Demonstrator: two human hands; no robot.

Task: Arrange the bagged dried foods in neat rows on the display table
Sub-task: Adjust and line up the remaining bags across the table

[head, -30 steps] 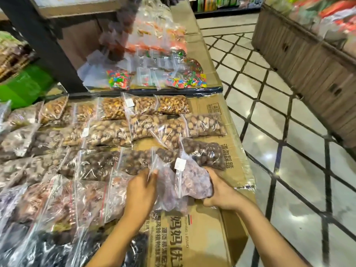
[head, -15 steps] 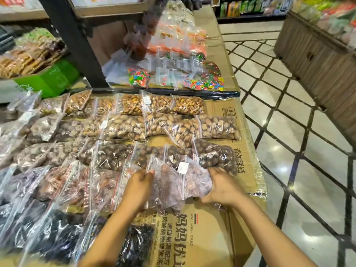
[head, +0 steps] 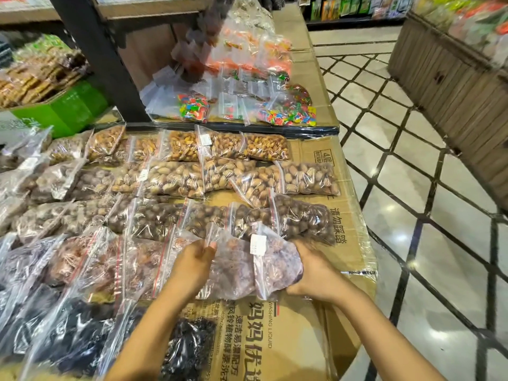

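Right now your left hand [head: 192, 266] and right hand [head: 313, 273] clasp two bags [head: 247, 270] between them, long axes pointing away from you.

Bags [head: 277, 266]: clear plastic film, glossy and crinkled, with red zip strips and a white paper label [head: 257, 244]. Surface [head: 305, 350]: flattened brown cardboard, matt, printed, partly taped with shiny film. Floor [head: 428, 171]: polished tile, highly reflective. Bin [head: 450, 86]: slatted wood, matt. Post [head: 93, 53]: dark, smooth.
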